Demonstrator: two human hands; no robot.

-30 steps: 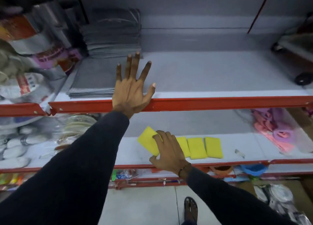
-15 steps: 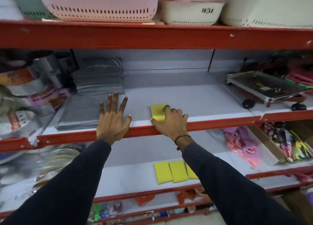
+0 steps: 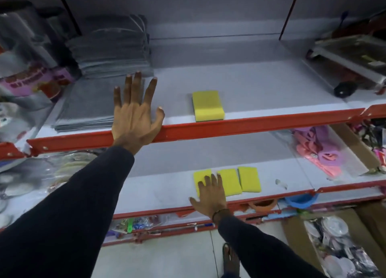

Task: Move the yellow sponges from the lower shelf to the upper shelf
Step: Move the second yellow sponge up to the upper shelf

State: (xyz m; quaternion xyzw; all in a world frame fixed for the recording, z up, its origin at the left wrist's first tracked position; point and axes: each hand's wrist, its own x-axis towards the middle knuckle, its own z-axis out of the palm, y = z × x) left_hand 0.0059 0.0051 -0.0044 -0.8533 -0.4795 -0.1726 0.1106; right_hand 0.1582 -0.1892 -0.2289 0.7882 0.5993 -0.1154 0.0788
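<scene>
Sponge [image 3: 207, 105] now shelved, mats [image 3: 92, 108] left.

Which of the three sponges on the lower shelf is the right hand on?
The leftmost sponge: the right hand lies over it, fingers spread. The other two beside it are uncovered.

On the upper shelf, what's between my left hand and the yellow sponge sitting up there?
Nothing: in the head view, the shelf between the left hand and the sponge is bare grey surface, with only the red front rail below.
</scene>
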